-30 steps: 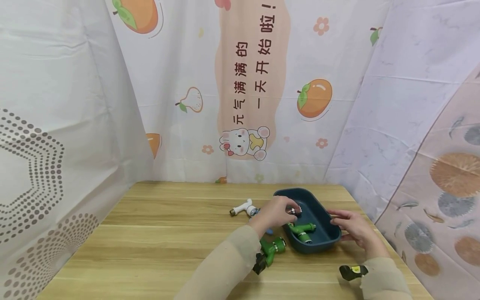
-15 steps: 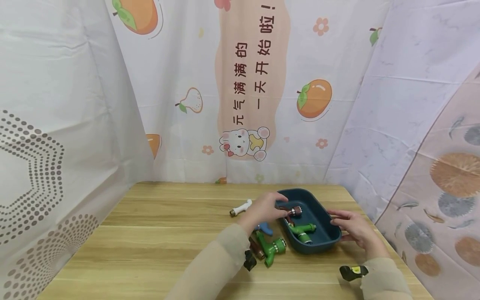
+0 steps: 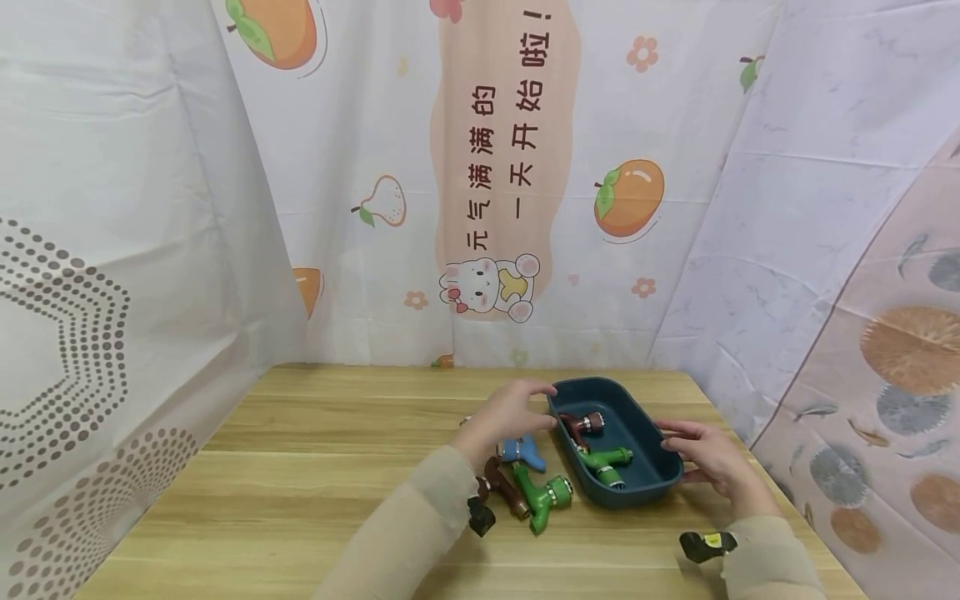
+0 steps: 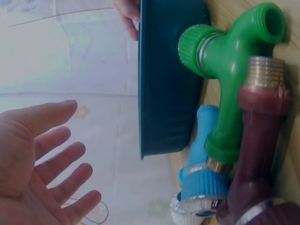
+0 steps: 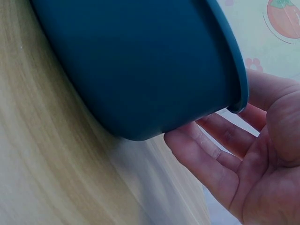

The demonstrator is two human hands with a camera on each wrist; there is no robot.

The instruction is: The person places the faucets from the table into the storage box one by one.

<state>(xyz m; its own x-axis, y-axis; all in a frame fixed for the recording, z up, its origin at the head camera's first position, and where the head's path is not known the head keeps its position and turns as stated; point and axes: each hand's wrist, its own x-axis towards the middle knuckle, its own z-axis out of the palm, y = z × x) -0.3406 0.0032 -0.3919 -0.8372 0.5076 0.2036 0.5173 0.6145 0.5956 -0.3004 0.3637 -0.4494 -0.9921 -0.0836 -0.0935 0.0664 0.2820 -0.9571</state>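
Note:
My left hand [image 3: 504, 423] hovers left of a dark blue plastic basin [image 3: 637, 408], fingers apart and holding nothing; in the left wrist view its palm [image 4: 18, 164] faces the basin's side. My right hand [image 3: 716, 458] holds the basin's right side, thumb at the rim and fingers along the outer wall [image 5: 140, 70]. In the basin lie a dark red tap [image 3: 588, 423] and a green tap [image 3: 603, 462]. Beside it on the table are a second green tap [image 3: 547, 498], a brownish-red tap [image 3: 510, 492] and a blue tap [image 3: 522, 451]. A white tap [image 4: 180, 211] is mostly hidden.
Everything stands on a wood-grain table [image 3: 315, 483]. Printed curtains [image 3: 375, 275] close off the back and both sides. A black strap piece [image 3: 705, 546] is by the right wrist, another [image 3: 482, 517] by the left.
My left hand has let go of the dark red tap inside the basin and drawn back left over the rim, its fingers opening. The right hand and basin have stayed put.

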